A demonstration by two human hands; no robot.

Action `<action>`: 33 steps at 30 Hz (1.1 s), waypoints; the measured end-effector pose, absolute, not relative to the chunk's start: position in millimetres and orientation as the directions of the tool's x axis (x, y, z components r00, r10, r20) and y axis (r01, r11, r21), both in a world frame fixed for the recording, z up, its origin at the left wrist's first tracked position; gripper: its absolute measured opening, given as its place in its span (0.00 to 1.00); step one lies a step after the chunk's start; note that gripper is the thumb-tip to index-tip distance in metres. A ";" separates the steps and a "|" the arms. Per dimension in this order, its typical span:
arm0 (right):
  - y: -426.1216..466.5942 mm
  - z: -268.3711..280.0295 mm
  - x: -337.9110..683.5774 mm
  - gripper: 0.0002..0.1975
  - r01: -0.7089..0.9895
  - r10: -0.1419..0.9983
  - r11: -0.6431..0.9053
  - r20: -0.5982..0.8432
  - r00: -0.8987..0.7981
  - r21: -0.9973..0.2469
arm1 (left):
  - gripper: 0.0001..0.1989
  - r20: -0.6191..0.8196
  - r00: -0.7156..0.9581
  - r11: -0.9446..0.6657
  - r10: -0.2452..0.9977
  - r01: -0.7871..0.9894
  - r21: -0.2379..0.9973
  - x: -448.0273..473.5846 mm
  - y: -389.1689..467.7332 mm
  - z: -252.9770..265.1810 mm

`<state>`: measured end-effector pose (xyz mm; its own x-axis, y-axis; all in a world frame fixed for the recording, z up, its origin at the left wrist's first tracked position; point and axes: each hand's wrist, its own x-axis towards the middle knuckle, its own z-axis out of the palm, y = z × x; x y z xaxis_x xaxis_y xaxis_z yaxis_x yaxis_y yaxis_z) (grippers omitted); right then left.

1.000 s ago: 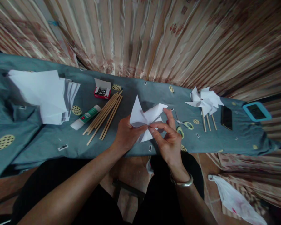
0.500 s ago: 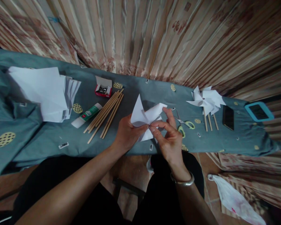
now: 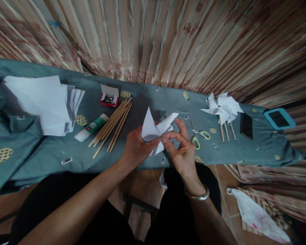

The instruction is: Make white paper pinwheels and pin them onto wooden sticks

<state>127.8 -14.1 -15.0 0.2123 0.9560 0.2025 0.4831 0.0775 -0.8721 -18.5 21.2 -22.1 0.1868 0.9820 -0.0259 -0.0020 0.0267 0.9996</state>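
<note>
A white paper pinwheel (image 3: pixel 154 130), folded into blades (image 3: pixel 148 123) that gather at its pinched middle, is held over the surface (image 3: pixel 168 98) near the front edge, one pointed blade toward the far edge, another slanting right.

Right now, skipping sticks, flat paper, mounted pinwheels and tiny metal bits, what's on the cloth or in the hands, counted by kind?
Folded white paper pinwheel: 1
Open red cardboard box: 1
Green and white tube: 1
Green-handled metal scissors: 1
Black rectangular phone: 1
Blue-framed device: 1
Total: 6
</note>
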 end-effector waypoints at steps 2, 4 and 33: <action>-14.1 -15.6 128.5 0.02 0.466 0.958 0.066 0.187 0.219 -0.883 | 0.18 -0.011 0.193 0.009 0.981 0.013 1.000 -20.3 21.5 -23.4; -14.3 -16.5 128.9 0.01 0.442 0.958 0.057 0.173 0.227 -0.895 | 0.18 -0.005 0.194 -0.001 0.981 0.031 1.000 -21.9 21.9 -24.8; -15.1 -15.2 132.9 0.47 0.099 0.957 -0.126 -0.095 0.273 -0.987 | 0.21 -0.100 0.238 0.098 0.966 0.019 0.995 -22.5 20.2 -28.6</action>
<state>132.9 -15.1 -15.2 0.2735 0.9572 -0.0951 0.0992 -0.1264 -0.9870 -22.5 20.2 -28.6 0.2377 0.9662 -0.0997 0.0190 0.0980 0.9950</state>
